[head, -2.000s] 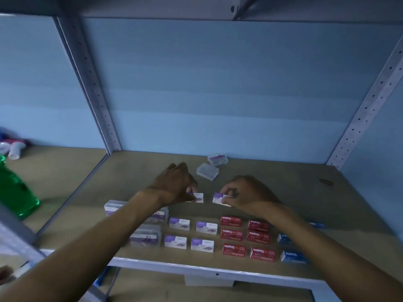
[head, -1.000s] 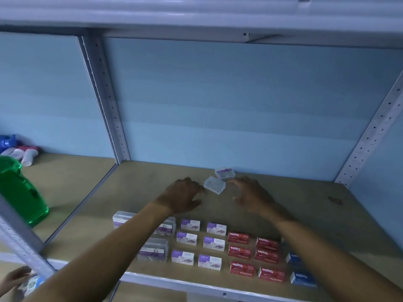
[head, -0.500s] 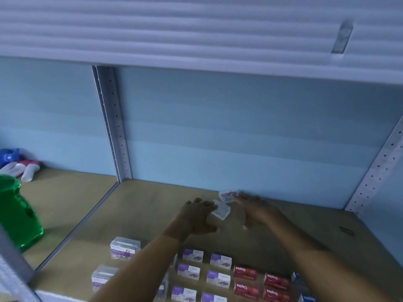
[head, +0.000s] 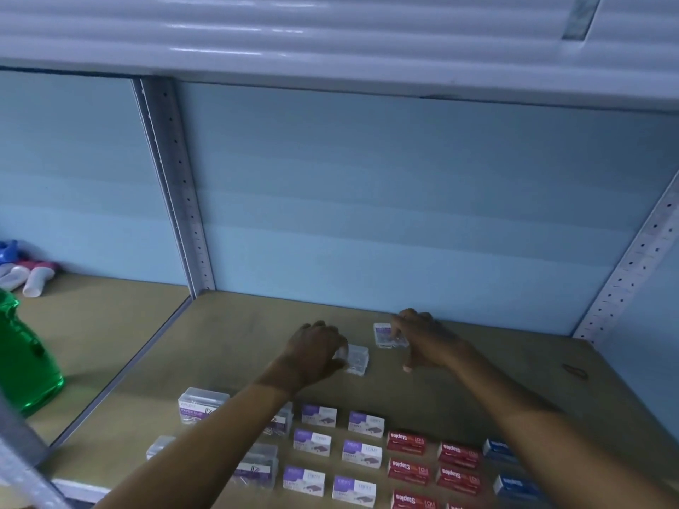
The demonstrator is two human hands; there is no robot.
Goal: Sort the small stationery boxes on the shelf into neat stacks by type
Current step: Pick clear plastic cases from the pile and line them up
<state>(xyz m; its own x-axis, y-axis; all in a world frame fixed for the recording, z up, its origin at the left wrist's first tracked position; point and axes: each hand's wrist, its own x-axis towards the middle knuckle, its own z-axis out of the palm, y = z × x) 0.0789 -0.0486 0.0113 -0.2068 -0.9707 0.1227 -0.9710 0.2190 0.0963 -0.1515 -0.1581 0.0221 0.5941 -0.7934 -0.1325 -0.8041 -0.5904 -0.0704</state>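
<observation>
1. The left hand is reaching to the back of the wooden shelf, its fingers curling round the left end of a small clear plastic box that is sitting flat on the board.
2. The right hand is lying just to the right of it, near the blue back panel; its fingers are pinching the right edge of a second clear box with a purple label, while the thumb is pointing down toward the shelf.
3. The 2 clear boxes are sitting near each other but apart (the labelled one further back).
4. Nearer the front edge, white-and-purple boxes are lying in 2 columns of 3.
5. Just right of them, red Staples boxes are lying in 2 columns, the lowest ones cut off by the frame.
6. Further right, 2 blue boxes are showing beside the right forearm.
7. At the front left, larger clear paper-clip boxes are standing, partly hidden by the left forearm.
8. In the neighbouring bay on the left, a green bottle is standing and white bottles are lying near the back wall.
9. A small dark object (too blurred to identify) is lying on the right of the shelf.
</observation>
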